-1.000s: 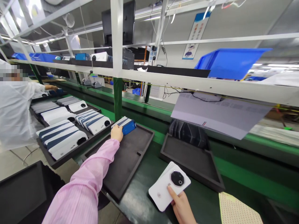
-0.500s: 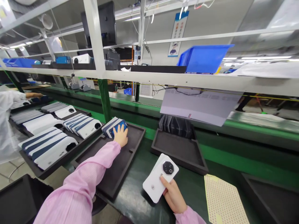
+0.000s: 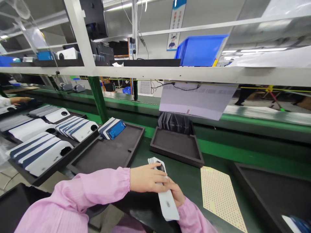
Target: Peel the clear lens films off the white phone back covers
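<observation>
A small stack of white phone back covers (image 3: pixel 168 205) with a dark camera area is held tilted above the green bench, low in the middle of the view. My right hand (image 3: pixel 177 191) grips it from the right side. Across its upper part lie the fingers of my left hand (image 3: pixel 148 178), closed over the covers and partly hiding the camera area; the left thumb is hidden. Left of my hands, a black tray (image 3: pixel 104 157) carries a short row of white and blue covers (image 3: pixel 112 128) at its far end.
Fuller trays of white covers (image 3: pixel 48 158) stand at the left. A black tray (image 3: pixel 176 142) with dark pieces sits ahead, a yellow dotted sheet (image 3: pixel 220 194) to the right, another black tray (image 3: pixel 274 187) beyond it. A co-worker's hand (image 3: pixel 20 101) shows far left.
My left hand has left the row of covers in the tray and come right onto the white covers in my right hand. Those covers have turned more upright. The view has shifted right.
</observation>
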`<control>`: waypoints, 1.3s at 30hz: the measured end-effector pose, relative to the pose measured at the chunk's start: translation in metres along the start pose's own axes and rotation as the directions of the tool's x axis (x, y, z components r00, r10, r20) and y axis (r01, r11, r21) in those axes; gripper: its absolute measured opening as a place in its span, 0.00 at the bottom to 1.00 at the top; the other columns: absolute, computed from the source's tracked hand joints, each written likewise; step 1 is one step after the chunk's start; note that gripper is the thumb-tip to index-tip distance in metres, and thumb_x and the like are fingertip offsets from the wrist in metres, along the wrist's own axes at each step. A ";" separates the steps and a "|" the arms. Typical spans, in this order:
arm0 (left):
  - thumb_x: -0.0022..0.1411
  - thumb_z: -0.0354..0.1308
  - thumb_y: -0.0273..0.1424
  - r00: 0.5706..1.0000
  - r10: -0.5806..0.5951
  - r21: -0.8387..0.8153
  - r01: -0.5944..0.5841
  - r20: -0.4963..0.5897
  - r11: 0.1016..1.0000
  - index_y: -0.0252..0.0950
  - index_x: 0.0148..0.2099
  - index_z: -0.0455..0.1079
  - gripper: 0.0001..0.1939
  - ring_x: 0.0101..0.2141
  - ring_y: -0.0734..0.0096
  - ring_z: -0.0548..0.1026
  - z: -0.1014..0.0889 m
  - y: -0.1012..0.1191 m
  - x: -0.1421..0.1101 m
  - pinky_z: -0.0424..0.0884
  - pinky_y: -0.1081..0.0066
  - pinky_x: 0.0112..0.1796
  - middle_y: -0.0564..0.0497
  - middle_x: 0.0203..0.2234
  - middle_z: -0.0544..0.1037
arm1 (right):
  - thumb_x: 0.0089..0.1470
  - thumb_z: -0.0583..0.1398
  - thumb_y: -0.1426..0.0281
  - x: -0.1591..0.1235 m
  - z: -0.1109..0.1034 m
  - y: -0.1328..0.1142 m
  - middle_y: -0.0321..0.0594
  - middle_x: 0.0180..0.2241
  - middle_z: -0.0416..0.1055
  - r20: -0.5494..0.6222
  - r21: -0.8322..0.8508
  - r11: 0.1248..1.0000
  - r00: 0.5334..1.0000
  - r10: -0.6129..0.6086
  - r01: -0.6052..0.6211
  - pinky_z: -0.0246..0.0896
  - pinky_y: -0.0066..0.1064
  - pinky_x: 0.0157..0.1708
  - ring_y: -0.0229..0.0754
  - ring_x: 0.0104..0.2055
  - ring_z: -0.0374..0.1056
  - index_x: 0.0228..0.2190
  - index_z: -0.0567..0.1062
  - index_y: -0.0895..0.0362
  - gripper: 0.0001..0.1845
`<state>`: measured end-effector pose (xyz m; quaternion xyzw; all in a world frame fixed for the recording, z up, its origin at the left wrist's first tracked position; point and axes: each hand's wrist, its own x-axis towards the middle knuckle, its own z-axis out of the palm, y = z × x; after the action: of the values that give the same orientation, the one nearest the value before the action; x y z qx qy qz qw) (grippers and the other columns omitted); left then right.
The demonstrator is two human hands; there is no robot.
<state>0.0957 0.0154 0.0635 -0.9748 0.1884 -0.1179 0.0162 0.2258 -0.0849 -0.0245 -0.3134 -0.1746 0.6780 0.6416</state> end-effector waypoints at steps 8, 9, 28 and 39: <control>0.59 0.50 0.29 0.842 -0.535 -0.449 0.503 0.062 0.739 0.39 0.39 0.70 0.08 0.39 0.67 0.76 -0.008 0.000 -0.006 0.68 0.71 0.40 0.48 0.36 0.79 | 0.40 0.58 0.41 -0.002 -0.003 0.011 0.34 0.12 0.64 0.326 0.072 0.976 0.930 0.172 -0.206 0.48 0.22 0.08 0.31 0.09 0.53 0.23 0.70 0.59 0.31; 0.60 0.50 0.31 0.769 -0.637 -0.458 0.586 0.055 0.668 0.37 0.39 0.69 0.08 0.35 0.67 0.76 -0.012 -0.002 -0.010 0.69 0.71 0.37 0.48 0.33 0.79 | 0.41 0.56 0.40 -0.002 -0.002 0.011 0.34 0.13 0.64 0.367 0.099 0.976 0.919 0.144 -0.193 0.47 0.21 0.07 0.31 0.09 0.52 0.24 0.70 0.59 0.32; 0.61 0.53 0.35 -0.113 -0.993 0.091 0.990 0.012 -0.112 0.34 0.51 0.63 0.17 0.43 0.65 0.71 -0.032 -0.182 -0.127 0.70 0.58 0.42 0.46 0.47 0.70 | 0.47 0.64 0.61 0.008 -0.007 0.019 0.34 0.19 0.66 0.346 0.029 1.000 0.938 -0.007 -0.004 0.57 0.21 0.14 0.30 0.15 0.59 0.28 0.68 0.59 0.15; 0.61 0.53 0.35 -0.048 -0.978 0.330 0.937 -0.201 -0.114 0.34 0.52 0.63 0.18 0.45 0.63 0.70 0.010 -0.203 -0.134 0.69 0.57 0.43 0.44 0.48 0.68 | 0.45 0.65 0.62 0.018 -0.009 0.018 0.34 0.18 0.67 0.304 0.044 0.999 0.952 -0.032 0.020 0.57 0.20 0.13 0.29 0.15 0.60 0.27 0.69 0.60 0.15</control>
<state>0.0509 0.2537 0.0392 -0.7861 -0.6019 -0.0727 0.1203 0.2184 -0.0708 -0.0469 -0.1897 -0.2619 0.7131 0.6221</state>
